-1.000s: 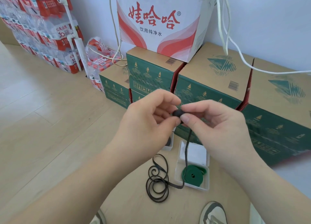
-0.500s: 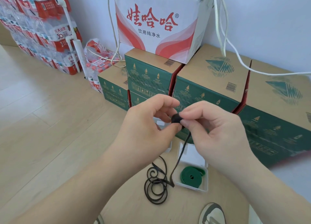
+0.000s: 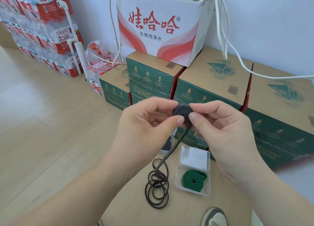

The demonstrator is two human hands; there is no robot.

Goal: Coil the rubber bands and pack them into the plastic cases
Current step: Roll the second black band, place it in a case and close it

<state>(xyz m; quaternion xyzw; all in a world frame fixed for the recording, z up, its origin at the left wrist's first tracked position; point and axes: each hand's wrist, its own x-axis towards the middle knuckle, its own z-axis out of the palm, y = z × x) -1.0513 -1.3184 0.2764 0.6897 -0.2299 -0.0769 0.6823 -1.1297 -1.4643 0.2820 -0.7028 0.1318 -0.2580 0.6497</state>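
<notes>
Black band coil (image 3: 182,112) pinched between thumb and forefinger of left hand (image 3: 146,128) and right hand (image 3: 220,128); loose tail (image 3: 177,143) hanging below fingertips, slanting toward left wrist.

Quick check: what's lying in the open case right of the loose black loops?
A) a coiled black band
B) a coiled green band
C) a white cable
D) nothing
B: the green band lies coiled in the open case, while the left hand and right hand pinch the black band above.
</notes>
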